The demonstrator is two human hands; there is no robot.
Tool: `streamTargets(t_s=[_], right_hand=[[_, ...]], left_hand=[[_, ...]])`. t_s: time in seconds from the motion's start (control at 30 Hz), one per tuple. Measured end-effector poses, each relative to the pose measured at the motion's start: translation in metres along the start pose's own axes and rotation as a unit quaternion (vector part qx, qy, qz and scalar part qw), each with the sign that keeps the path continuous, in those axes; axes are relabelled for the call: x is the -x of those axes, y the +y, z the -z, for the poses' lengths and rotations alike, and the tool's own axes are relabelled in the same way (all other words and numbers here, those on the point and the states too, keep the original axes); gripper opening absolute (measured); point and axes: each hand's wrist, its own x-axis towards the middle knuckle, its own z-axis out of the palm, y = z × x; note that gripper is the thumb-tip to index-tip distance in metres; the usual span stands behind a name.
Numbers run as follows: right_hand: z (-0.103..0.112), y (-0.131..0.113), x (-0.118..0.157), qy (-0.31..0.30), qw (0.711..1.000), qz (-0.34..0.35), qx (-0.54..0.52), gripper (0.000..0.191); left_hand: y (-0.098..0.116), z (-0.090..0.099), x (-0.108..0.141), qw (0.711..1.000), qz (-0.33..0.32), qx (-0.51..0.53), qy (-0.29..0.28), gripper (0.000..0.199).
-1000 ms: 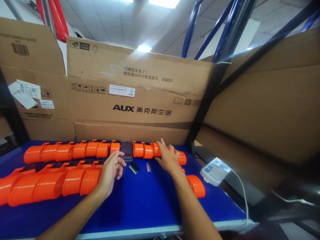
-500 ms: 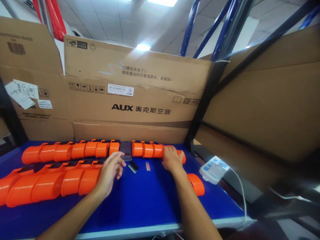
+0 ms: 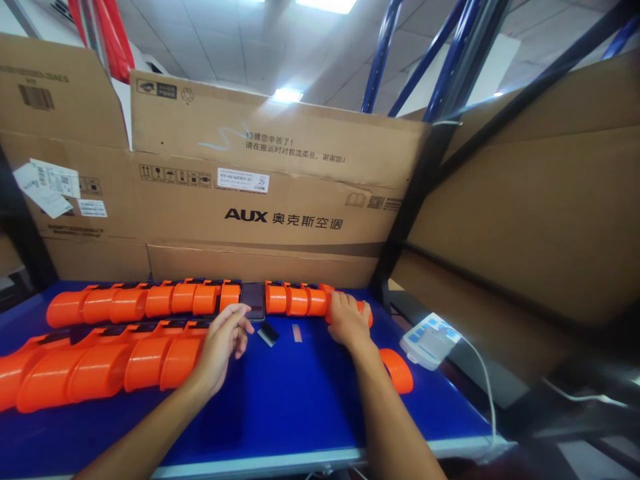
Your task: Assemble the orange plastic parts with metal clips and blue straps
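Note:
Over the blue table (image 3: 300,407), my right hand (image 3: 350,319) is closed round an orange plastic cylinder (image 3: 367,313) at the right end of the back row. Its fingertips are partly hidden. My left hand (image 3: 227,343) hovers with loosely curled fingers and nothing visible in it. It is beside the right end of the front row of orange cylinders (image 3: 143,363). Just beyond it, a dark phone-like slab (image 3: 253,301) sits in a gap in the back row (image 3: 160,300). Small flat pieces, one dark (image 3: 268,334) and one pinkish (image 3: 297,333), lie between my hands.
A single orange cylinder (image 3: 397,371) lies right of my right forearm. A white power strip (image 3: 430,340) with a cable is near the table's right edge. Behind the rows stands a large cardboard sheet (image 3: 190,220), with a dark rack post (image 3: 400,233) at its right.
The view has shifted very slightly. Both hands keep nearly the same positions, the right one still on the orange cylinder.

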Motion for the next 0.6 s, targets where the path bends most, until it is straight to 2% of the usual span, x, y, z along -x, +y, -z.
streamTargets(t_s=[0.13, 0.23, 0.33, 0.43, 0.53, 0.6], right_hand=[[0.005, -0.003, 0.003, 0.115, 0.993, -0.013, -0.021, 0.071], [0.008, -0.005, 0.002, 0.226, 0.971, -0.036, -0.062, 0.066], [0.013, -0.008, 0.000, 0.297, 0.946, -0.010, -0.125, 0.065], [0.019, -0.015, 0.002, 0.307, 0.928, 0.097, -0.187, 0.073], [0.024, -0.030, 0.013, 0.265, 0.906, 0.235, -0.232, 0.078], [0.027, -0.044, 0.024, 0.239, 0.888, 0.297, -0.258, 0.081]], left_hand=[[0.000, 0.000, 0.000, 1.000, 0.001, 0.002, 0.002, 0.046], [-0.001, 0.000, 0.000, 1.000, -0.002, 0.001, 0.003, 0.045], [-0.002, 0.001, 0.000, 1.000, -0.007, 0.002, 0.002, 0.043], [-0.003, 0.001, -0.001, 1.000, -0.020, 0.003, 0.005, 0.040], [-0.003, 0.001, -0.003, 1.000, -0.028, 0.003, 0.009, 0.042], [-0.003, 0.000, -0.004, 0.999, -0.026, 0.016, 0.010, 0.047]])
